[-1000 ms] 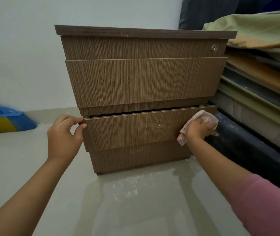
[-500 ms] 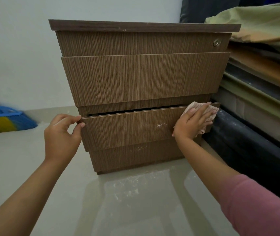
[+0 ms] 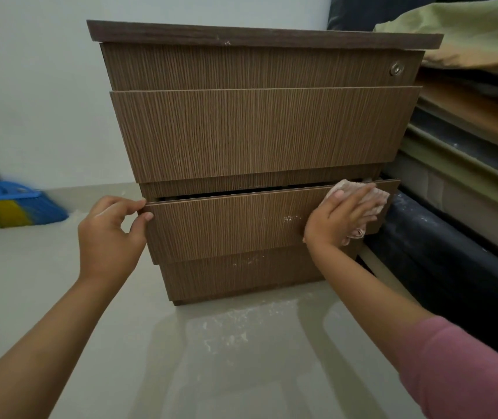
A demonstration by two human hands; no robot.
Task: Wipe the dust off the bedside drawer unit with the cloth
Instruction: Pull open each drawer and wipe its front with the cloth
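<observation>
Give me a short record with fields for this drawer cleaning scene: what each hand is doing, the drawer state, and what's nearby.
left hand: pinches the left end of the lowest drawer front
right hand: presses the cloth flat against that front's right end
lowest drawer: pulled slightly open, white specks on its face
drawer unit: upright on the floor, keyhole top right
nearby: blue broom on the left, stacked mattresses on the right
</observation>
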